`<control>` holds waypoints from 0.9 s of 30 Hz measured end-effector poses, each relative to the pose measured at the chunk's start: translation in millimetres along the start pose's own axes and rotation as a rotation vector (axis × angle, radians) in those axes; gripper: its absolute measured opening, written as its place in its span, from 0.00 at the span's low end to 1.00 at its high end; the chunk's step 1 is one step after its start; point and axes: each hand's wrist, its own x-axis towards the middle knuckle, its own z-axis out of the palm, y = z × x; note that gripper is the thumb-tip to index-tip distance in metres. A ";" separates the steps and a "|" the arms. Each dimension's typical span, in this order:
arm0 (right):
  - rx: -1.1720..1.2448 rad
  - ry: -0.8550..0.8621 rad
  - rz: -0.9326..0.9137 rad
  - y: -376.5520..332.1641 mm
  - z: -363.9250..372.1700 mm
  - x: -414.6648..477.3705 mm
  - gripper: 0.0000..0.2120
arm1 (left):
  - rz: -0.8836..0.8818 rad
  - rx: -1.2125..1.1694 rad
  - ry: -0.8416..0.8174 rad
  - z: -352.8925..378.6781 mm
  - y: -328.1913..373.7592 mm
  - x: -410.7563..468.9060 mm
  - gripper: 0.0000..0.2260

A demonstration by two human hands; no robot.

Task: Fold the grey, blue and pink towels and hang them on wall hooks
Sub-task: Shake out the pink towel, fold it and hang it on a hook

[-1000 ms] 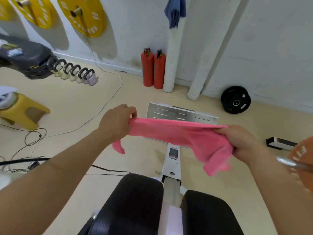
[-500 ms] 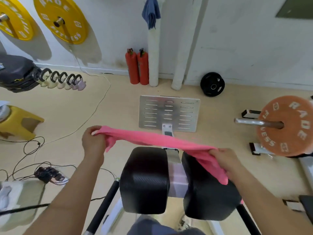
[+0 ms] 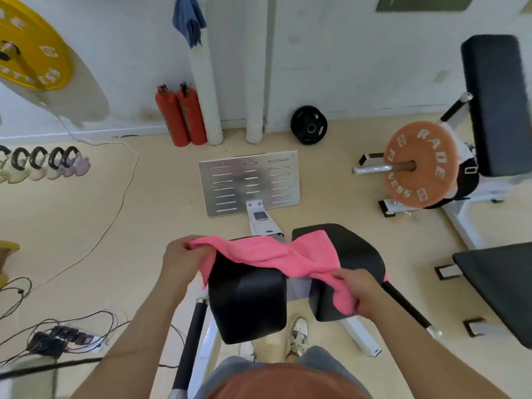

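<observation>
We hold the pink towel (image 3: 276, 259) by two ends. Our left hand (image 3: 184, 259) is closed on its left corner, the cloth bunched inside the curled fingers. Our right hand (image 3: 358, 292) is clamped on the opposite end, with a fold of towel hanging below the fist. Between the two grips the towel sags onto the two black pads (image 3: 249, 300). Far beyond our hands, a blue towel (image 3: 188, 18) hangs high on the wall.
</observation>
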 end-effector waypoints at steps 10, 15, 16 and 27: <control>0.123 -0.533 -0.576 -149.9 -41.7 -72.9 0.08 | 0.422 -0.063 -0.370 53.1 160.6 -22.7 0.07; -0.289 -0.518 -0.932 -195.9 -56.9 -105.4 0.08 | 0.542 0.257 -0.591 91.1 186.4 -39.6 0.05; -0.321 -0.441 -0.983 -205.5 -60.0 -108.9 0.09 | 0.572 0.297 -0.538 98.0 189.1 -38.8 0.07; 0.067 -0.289 -0.955 -240.6 -83.9 -69.9 0.05 | 0.668 0.506 -0.484 105.2 205.2 -75.1 0.12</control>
